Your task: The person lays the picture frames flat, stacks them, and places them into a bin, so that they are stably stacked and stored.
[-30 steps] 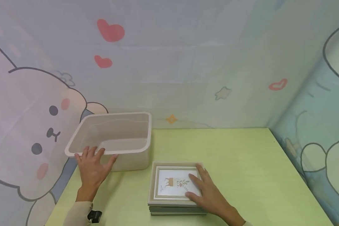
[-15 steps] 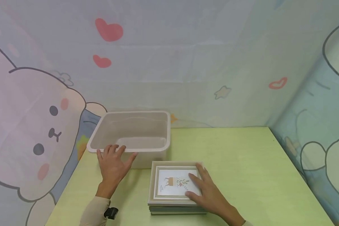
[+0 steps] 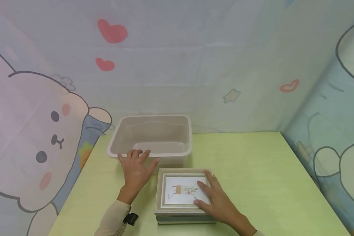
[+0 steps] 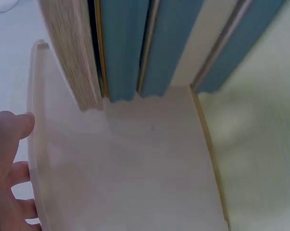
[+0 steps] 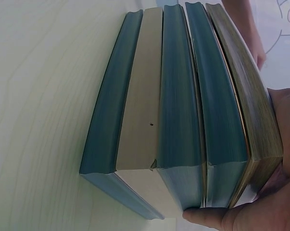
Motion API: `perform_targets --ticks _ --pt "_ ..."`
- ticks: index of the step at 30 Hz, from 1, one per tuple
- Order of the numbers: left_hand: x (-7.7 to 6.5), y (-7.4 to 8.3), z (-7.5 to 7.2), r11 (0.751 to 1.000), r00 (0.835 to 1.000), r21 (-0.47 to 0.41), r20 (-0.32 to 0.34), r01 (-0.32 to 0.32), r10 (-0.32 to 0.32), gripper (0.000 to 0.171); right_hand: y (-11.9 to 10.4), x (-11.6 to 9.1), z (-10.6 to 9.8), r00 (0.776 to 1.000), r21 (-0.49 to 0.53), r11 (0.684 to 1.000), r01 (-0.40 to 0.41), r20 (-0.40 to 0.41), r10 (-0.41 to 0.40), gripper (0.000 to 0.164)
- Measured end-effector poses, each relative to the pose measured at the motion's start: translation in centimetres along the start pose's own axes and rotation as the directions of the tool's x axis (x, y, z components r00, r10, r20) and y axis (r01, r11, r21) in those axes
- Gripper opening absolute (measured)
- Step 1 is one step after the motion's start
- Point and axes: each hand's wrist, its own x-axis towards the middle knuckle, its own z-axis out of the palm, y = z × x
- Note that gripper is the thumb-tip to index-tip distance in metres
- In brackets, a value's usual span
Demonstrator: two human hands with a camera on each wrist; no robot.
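My left hand [image 3: 137,170] holds the front rim of an off-white plastic bin [image 3: 174,160], its fingertips over the edge and its thumb spread to the right. In the left wrist view the fingers [image 4: 19,172] hook past the rim. Flat on the table lies a stack of picture frames [image 3: 186,190], right in front of the bin. The topmost is cream, around a printed animal and flowers; blue and cream edges show below in the right wrist view. My right hand [image 3: 219,196] rests on the stack's right side, one finger [image 5: 200,216] reaching down its edge.
A light green table [image 3: 247,164] bears everything. Behind and beside it hang printed cloth walls [image 3: 212,65] with hearts and cartoon animals. The bin stands near the table's back edge. A black wrist device [image 3: 130,219] sits at the left sleeve.
My left hand and the bin have moved to the right together, so the bin now stands behind the stack. The right hand and the picture frames have stayed in place.
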Motion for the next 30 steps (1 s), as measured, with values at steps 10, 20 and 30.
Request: perform_targets --ticks 10,20,30 --pt "0.3 2.9 0.1 1.000 0.996 -0.024 0.091 0.002 0.001 0.046 -0.1 0.0 0.0 1.000 -0.008 1.000 0.010 -0.005 -0.010 0.067" --pt "1.7 5.7 -0.1 1.000 0.977 0.018 0.213 0.002 -0.006 0.033 0.1 0.1 -0.1 1.000 -0.008 1.000 0.014 0.004 -0.014 0.067" --pt "2.0 7.3 0.3 1.000 0.964 0.009 0.267 -0.016 0.013 0.034 0.0 0.1 0.1 0.999 0.000 0.999 0.050 -0.021 -0.050 0.065"
